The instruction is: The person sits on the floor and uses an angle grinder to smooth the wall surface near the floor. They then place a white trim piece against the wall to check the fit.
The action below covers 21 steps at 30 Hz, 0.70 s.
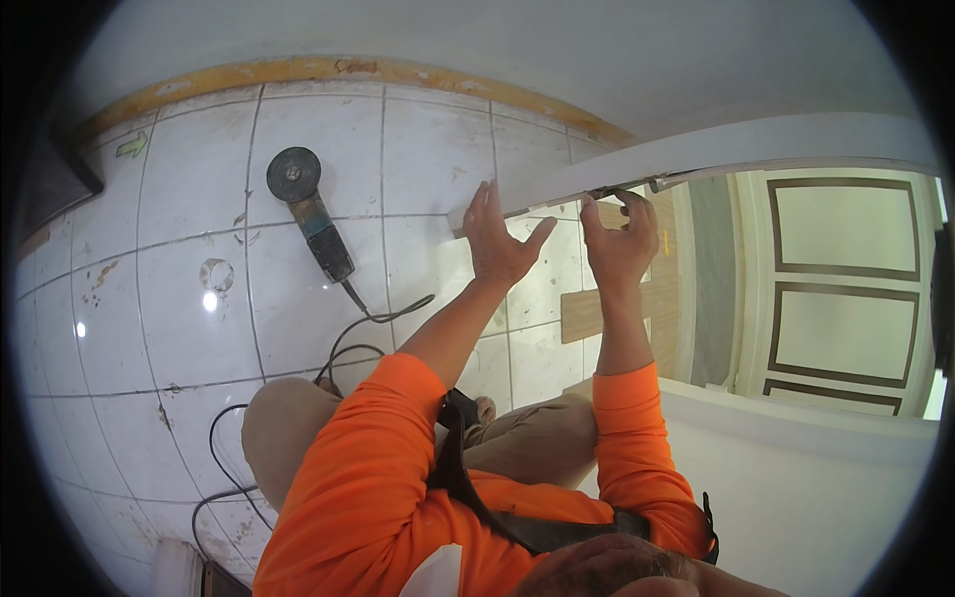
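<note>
My left hand point(499, 244) lies against the low end of a long white panel point(567, 179), fingers stretched and thumb spread wide. My right hand point(622, 239) is at the panel's near edge, its fingers curled round a small dark piece there that I cannot make out. Farther along that edge a short metal rod-like part point(657, 185) sticks out. On the tiles to the left lies an angle grinder point(311, 214) with a dark disc and a teal and black body, apart from both hands.
The grinder's black cable point(343, 353) loops across the white tiled floor point(179, 318) beside my knee. A wood-coloured plank point(582, 316) lies past my right wrist. A panelled cream door point(844, 227) stands at the right. A yellowish strip point(298, 70) runs along the wall's foot.
</note>
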Tool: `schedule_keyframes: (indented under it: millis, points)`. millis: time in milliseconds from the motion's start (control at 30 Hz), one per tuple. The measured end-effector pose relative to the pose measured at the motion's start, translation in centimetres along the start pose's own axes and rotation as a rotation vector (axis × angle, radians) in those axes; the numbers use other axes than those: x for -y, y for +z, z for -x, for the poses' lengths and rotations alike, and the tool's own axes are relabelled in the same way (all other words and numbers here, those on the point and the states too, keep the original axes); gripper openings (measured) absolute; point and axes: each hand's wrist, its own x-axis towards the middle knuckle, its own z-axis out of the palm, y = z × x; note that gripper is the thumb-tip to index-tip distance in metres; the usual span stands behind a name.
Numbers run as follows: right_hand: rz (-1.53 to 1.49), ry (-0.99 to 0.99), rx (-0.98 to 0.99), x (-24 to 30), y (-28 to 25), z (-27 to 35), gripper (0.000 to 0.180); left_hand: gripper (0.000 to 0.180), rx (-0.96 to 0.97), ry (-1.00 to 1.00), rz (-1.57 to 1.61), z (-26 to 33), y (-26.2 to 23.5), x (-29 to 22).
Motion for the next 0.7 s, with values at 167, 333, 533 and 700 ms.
schedule_keyframes:
  millis: [167,333,533,700]
  points:
    - [0.028,-0.053,0.005,-0.5,-0.1,0.3,0.036,0.108,0.096,-0.050,0.036,-0.2,-0.4,-0.6]
    - [0.053,-0.089,-0.026,-0.3,0.1,0.3,0.037,0.111,0.070,-0.048,0.009,-0.2,-0.4,-0.8]
    - [0.065,-0.138,-0.058,-0.8,0.4,0.2,0.037,0.113,0.072,-0.060,0.041,-0.2,-0.2,-0.9]
    - [0.017,-0.189,-0.082,-1.2,0.5,0.3,0.035,0.116,0.037,-0.021,0.028,-0.4,-0.1,-0.4]
